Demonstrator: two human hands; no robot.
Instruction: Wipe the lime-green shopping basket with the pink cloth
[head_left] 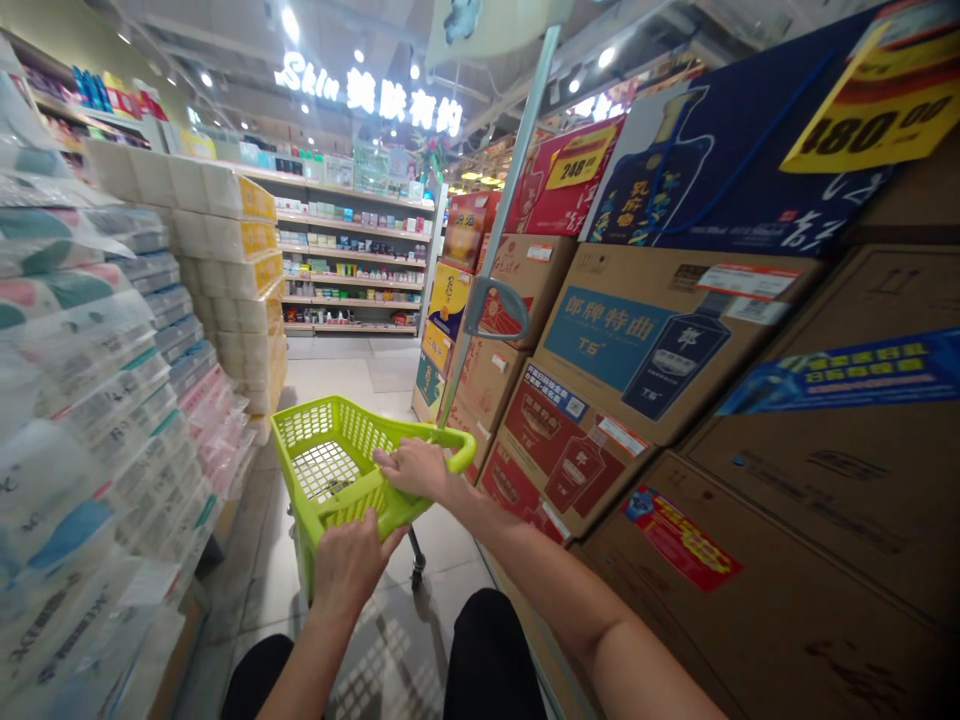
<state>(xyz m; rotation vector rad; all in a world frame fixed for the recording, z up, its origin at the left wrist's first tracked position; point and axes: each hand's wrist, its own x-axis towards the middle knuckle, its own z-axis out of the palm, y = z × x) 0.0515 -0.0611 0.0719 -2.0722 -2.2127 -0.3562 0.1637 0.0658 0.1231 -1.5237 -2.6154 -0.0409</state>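
Note:
A lime-green plastic shopping cart (306, 412) with a lattice-walled basket stands in front of me, its basket bottom showing through as a white-looking grid. My left hand (349, 562) is closed over the near edge of the cart, fingers curled on the green bar. Further right and a bit ahead, my right hand (417, 468) wraps round the cart's looped handle (463, 452). One caster wheel (418, 572) shows under the basket on the tiled floor. The undersides of both hands' grips are hidden.
Stacked cartons (607, 330) line the right side close to my right arm. A metal pole (517, 180) with a grey loop handle (499, 310) rises beside them. Tissue packs (75, 400) are piled on the left. Cosmetics shelves (352, 245) stand beyond the tiled aisle (337, 370).

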